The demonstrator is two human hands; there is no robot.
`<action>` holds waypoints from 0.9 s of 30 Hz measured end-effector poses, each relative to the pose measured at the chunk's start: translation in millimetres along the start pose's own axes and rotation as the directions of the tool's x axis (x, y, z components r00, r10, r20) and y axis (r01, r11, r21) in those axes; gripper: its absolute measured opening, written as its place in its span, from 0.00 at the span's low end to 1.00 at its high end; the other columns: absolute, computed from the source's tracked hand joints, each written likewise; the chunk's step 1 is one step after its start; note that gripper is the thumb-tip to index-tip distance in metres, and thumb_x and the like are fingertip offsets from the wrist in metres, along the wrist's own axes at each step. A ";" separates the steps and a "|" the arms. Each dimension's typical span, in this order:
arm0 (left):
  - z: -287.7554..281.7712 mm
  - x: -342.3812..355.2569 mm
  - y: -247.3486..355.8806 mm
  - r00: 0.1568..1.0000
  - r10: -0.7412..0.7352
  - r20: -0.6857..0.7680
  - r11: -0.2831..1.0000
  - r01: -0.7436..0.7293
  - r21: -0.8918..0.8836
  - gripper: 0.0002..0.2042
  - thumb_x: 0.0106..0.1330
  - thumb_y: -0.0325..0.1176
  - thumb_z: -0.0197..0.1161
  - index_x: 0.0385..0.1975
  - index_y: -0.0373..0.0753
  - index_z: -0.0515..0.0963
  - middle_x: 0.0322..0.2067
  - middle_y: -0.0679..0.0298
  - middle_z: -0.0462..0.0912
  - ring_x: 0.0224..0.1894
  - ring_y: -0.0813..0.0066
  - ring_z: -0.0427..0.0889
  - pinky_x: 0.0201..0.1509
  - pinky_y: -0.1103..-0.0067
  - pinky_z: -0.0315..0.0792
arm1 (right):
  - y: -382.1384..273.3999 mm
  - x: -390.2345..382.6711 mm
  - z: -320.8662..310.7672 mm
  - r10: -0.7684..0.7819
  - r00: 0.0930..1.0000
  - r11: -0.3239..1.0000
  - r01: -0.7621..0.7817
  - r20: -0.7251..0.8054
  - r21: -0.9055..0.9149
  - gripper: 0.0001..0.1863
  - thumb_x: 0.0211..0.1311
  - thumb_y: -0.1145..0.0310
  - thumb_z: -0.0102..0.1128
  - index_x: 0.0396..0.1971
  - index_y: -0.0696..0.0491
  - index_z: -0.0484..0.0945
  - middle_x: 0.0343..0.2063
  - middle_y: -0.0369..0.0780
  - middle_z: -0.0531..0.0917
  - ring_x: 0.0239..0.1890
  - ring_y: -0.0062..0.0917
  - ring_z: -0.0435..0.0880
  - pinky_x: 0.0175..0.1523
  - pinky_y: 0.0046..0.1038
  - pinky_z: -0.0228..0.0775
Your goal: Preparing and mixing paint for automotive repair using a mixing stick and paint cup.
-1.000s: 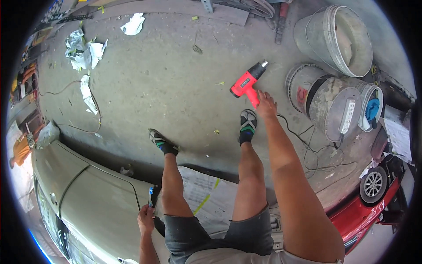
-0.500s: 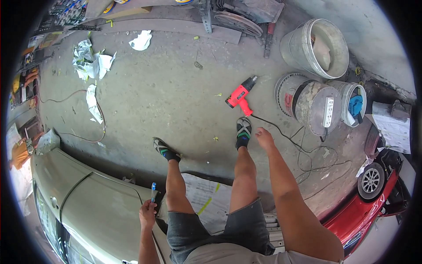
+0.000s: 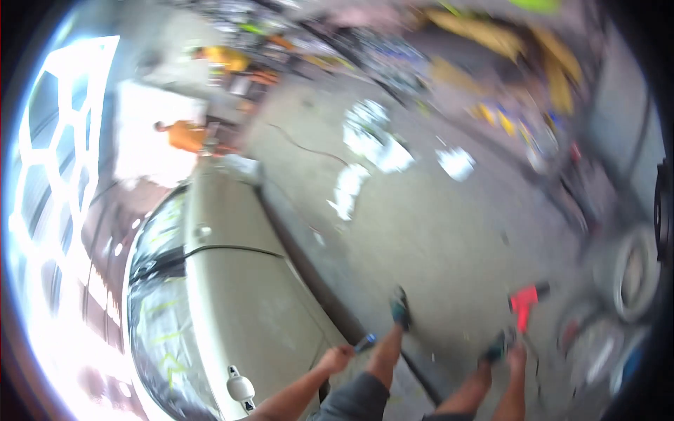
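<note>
My left hand (image 3: 338, 358) is closed around a slim tool with a blue end (image 3: 366, 342), beside the lower edge of a pale car (image 3: 242, 309). The tool's kind is blurred. On the right, my right hand (image 3: 517, 354) reaches down by my foot, just below the grip of a red heat gun (image 3: 524, 302). Motion smears its fingers, and I cannot tell whether they touch the grip. The heat gun's dark nozzle points right, and its black cord trails down past my hand.
Crumpled white sheets (image 3: 347, 189) lie on the concrete floor. Pale buckets (image 3: 635, 274) stand at the right. Clear film covers the car's windows (image 3: 161, 326). A person in orange (image 3: 186, 135) is at the far left, beyond the car. Cluttered shelving (image 3: 393, 59) lines the back.
My view has swung left, showing more of the car and the bright opening. My right hand has moved to the heat gun's grip end. The blue-ended tool stays in my left hand.
</note>
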State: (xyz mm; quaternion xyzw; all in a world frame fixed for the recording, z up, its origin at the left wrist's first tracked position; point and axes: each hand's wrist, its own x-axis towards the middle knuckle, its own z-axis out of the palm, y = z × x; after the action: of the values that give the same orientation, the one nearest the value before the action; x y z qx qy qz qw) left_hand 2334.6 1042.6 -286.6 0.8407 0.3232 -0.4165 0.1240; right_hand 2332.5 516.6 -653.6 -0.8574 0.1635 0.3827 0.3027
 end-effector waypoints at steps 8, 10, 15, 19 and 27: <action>-81.8 -44.4 35.1 0.989 0.119 -0.090 0.966 -0.136 -0.221 0.14 0.62 0.43 0.52 0.39 0.42 0.77 0.32 0.60 0.81 0.36 0.63 0.80 0.41 0.70 0.71 | -72.6 5.5 -64.5 0.116 0.983 0.559 -0.182 0.140 0.809 0.12 0.54 0.68 0.52 0.40 0.51 0.71 0.17 0.34 0.69 0.12 0.16 0.65 0.13 0.19 0.53; -79.3 -50.6 30.3 1.000 0.030 0.010 0.970 -0.026 -0.240 0.14 0.62 0.42 0.53 0.41 0.42 0.77 0.32 0.61 0.82 0.35 0.67 0.80 0.41 0.73 0.72 | -108.2 1.4 -95.0 0.168 0.982 0.447 -0.155 0.088 0.881 0.20 0.56 0.65 0.51 0.50 0.47 0.65 0.23 0.36 0.73 0.18 0.19 0.71 0.17 0.21 0.60; -67.5 -48.4 7.2 1.000 0.023 0.013 0.961 -0.018 -0.277 0.15 0.61 0.42 0.53 0.44 0.43 0.76 0.33 0.62 0.82 0.37 0.66 0.80 0.42 0.73 0.71 | -190.9 14.4 -170.5 0.125 0.992 -0.089 -0.010 0.021 0.996 0.38 0.59 0.53 0.51 0.65 0.42 0.44 0.53 0.37 0.69 0.55 0.34 0.69 0.53 0.41 0.61; -58.3 -43.5 -8.0 0.996 0.087 0.032 0.985 -0.082 -0.150 0.16 0.61 0.42 0.54 0.45 0.42 0.76 0.32 0.63 0.82 0.31 0.73 0.80 0.37 0.78 0.72 | -230.5 51.1 -178.7 0.109 0.988 0.254 0.075 -0.106 0.964 0.40 0.58 0.60 0.54 0.66 0.37 0.41 0.41 0.40 0.77 0.38 0.29 0.78 0.48 0.38 0.66; 4.1 6.8 6.4 0.993 0.008 -0.118 0.999 -0.004 0.035 0.16 0.59 0.43 0.56 0.33 0.34 0.75 0.28 0.48 0.78 0.35 0.54 0.79 0.38 0.67 0.69 | -161.9 93.9 54.8 0.372 0.924 0.782 -0.264 -0.083 0.564 0.35 0.50 0.58 0.57 0.59 0.53 0.58 0.52 0.56 0.70 0.53 0.45 0.72 0.56 0.41 0.65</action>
State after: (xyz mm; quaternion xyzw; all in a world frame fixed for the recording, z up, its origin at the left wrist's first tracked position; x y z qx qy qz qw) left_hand 2339.2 1038.7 -294.8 0.8669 0.3200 -0.3711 0.0913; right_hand 2446.2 670.9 -689.5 -0.7283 0.4361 0.2827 0.4465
